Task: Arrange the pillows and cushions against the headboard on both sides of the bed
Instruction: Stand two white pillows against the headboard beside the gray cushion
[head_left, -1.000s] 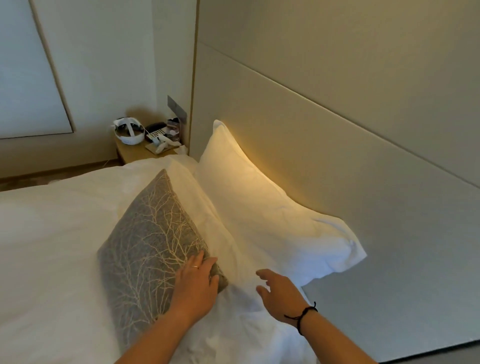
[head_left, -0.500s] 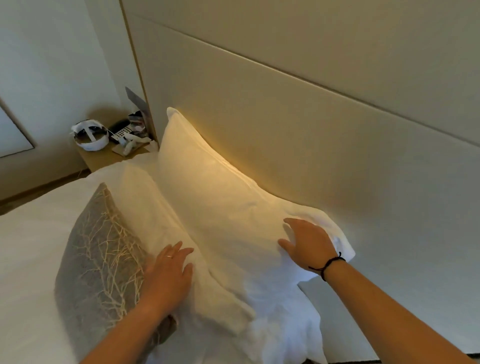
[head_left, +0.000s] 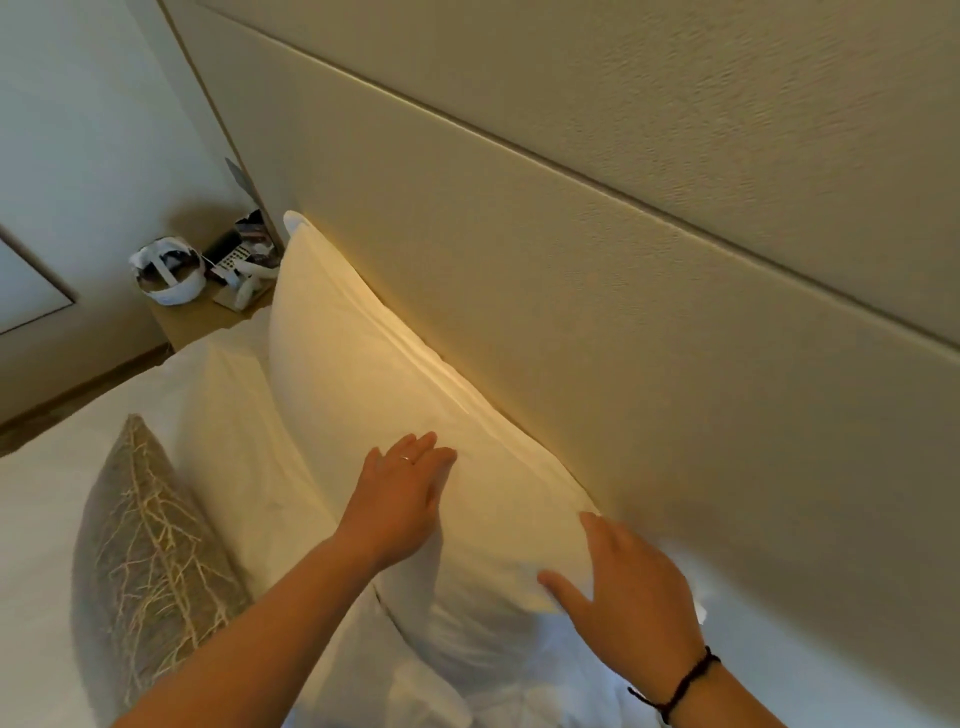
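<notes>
A large white pillow stands on edge against the beige padded headboard. My left hand lies flat on its front face with fingers spread. My right hand rests on the pillow's near corner, fingers apart, a black cord on the wrist. A second white pillow leans in front of the first. A grey cushion with a pale branch pattern leans against that one, on the left. Neither hand grips anything.
The bed's white duvet spreads to the left. A wooden bedside table beyond the pillows carries a white headset, a phone and small items. The wall runs behind it.
My left hand left the front pillow by the grey cushion and moved onto the back pillow's face. My right hand slid down to its near corner. The view tilted closer to the headboard.
</notes>
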